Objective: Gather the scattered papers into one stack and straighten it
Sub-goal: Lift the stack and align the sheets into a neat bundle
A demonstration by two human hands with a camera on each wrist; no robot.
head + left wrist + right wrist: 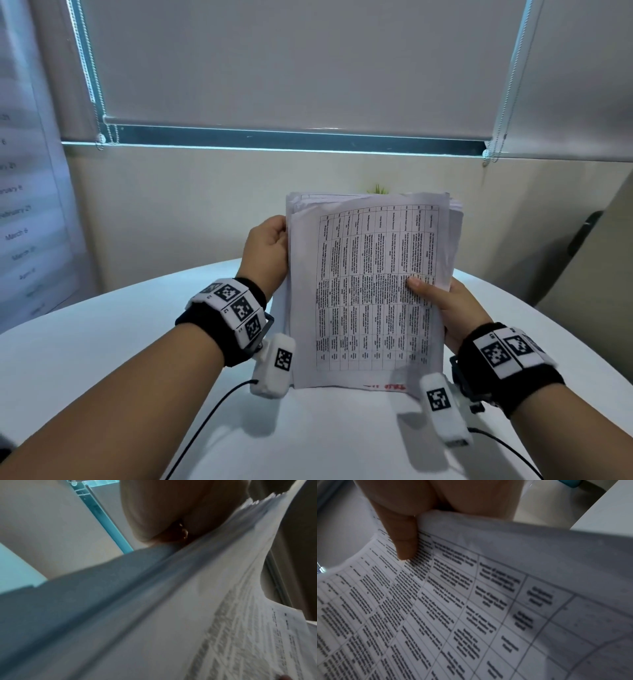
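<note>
Fingers of left hand (270,248) and right hand (442,305) curl round the upright paper stack (371,291) between them, apparently resting on the table (102,342).

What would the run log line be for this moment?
stack of papers upright, bottom edge on white table | left hand grips left edge | right hand grips right edge | top edges uneven

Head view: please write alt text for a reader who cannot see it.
Two hands hold a stack of papers upright on its bottom edge on a white table, printed grid facing the camera. The left hand grips the left edge; the right hand pinches the right edge, thumb on the front sheet. Top edges look uneven.
</note>
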